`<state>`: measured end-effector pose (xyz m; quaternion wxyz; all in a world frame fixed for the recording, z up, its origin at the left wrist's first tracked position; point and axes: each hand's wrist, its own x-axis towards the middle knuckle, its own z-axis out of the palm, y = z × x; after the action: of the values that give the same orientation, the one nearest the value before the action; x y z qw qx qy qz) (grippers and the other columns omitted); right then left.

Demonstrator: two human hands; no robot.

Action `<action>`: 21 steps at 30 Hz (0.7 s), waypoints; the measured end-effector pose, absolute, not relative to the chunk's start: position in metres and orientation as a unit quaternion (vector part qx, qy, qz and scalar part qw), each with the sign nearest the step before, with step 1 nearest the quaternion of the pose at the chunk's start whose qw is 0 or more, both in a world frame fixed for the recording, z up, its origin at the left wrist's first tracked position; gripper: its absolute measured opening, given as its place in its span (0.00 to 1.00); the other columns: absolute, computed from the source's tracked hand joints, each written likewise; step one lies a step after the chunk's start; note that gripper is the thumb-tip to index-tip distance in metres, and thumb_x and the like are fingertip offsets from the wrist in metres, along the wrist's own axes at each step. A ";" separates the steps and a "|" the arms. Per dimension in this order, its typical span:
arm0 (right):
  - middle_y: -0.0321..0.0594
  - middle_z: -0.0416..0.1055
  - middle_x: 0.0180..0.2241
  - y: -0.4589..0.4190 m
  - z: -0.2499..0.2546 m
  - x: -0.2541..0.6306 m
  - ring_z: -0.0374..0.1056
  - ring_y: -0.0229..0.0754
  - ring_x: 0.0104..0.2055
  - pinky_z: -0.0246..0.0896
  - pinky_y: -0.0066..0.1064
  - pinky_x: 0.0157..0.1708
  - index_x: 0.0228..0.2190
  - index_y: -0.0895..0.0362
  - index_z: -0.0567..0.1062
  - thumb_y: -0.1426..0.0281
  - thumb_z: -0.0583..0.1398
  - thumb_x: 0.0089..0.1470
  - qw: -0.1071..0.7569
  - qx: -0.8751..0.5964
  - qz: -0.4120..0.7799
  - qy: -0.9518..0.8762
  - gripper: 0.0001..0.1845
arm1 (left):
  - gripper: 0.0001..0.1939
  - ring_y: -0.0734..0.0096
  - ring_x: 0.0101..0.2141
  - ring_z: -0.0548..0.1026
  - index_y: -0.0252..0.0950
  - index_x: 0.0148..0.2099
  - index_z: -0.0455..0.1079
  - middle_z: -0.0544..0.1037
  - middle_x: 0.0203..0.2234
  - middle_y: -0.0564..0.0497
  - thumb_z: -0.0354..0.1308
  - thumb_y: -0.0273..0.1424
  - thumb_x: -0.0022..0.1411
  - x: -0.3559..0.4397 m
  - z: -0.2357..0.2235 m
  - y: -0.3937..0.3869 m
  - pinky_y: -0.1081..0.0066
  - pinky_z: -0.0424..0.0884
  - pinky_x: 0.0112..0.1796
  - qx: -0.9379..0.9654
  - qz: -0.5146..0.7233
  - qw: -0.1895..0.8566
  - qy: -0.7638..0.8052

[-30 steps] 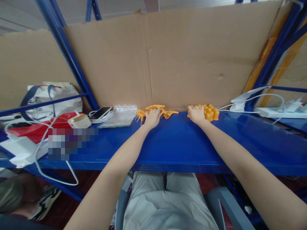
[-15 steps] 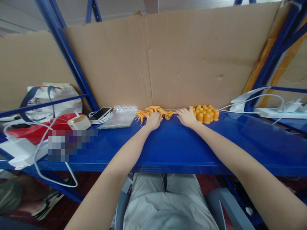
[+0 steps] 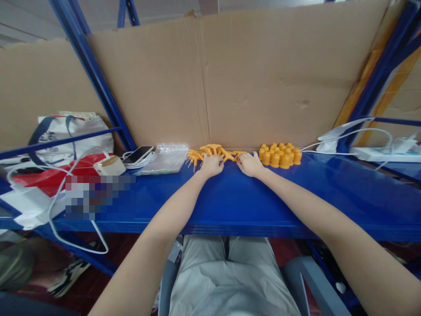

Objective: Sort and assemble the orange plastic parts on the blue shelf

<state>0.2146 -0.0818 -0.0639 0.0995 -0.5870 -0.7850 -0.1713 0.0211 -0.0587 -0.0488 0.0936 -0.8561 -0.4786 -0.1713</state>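
Observation:
Orange corkscrews [image 3: 210, 149] with metal spirals lie in a heap against the cardboard, their spirals showing at the left end. Over the front of this heap rests my left hand [image 3: 211, 166], palm down, its fingers apart and bent among the handles. My right hand [image 3: 250, 165] is at the right end of the heap, its fingers closed around an orange corkscrew piece [image 3: 239, 156] that they partly cover. Just right of this hand stands a tight group of orange bell-shaped caps [image 3: 280, 155], not touching it.
Left of the heap lie clear plastic bags [image 3: 167, 159], a phone [image 3: 138, 155] on a coiled white cable and a charger [image 3: 109, 166]. A cardboard sheet [image 3: 263, 83] walls the back of the blue shelf [image 3: 250, 202]. White cables and a power strip [image 3: 388, 153] are at right.
My right hand has moved left, away from the caps, and its fingers have closed on an orange piece. My left hand has shifted slightly right, with its fingers bent more.

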 end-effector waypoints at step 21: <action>0.55 0.77 0.51 -0.085 -0.061 0.223 0.71 0.57 0.55 0.55 0.47 0.52 0.57 0.55 0.73 0.61 0.52 0.67 0.084 -0.654 -0.161 -0.734 0.23 | 0.25 0.51 0.55 0.73 0.32 0.64 0.68 0.75 0.53 0.37 0.52 0.34 0.69 0.029 -0.067 -0.047 0.57 0.69 0.56 -0.886 -0.127 0.087 -0.438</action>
<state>0.2228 -0.0850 -0.0606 0.0836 -0.6543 -0.7342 -0.1612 0.0287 -0.0466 -0.0665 0.0870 -0.8857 -0.4381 -0.1272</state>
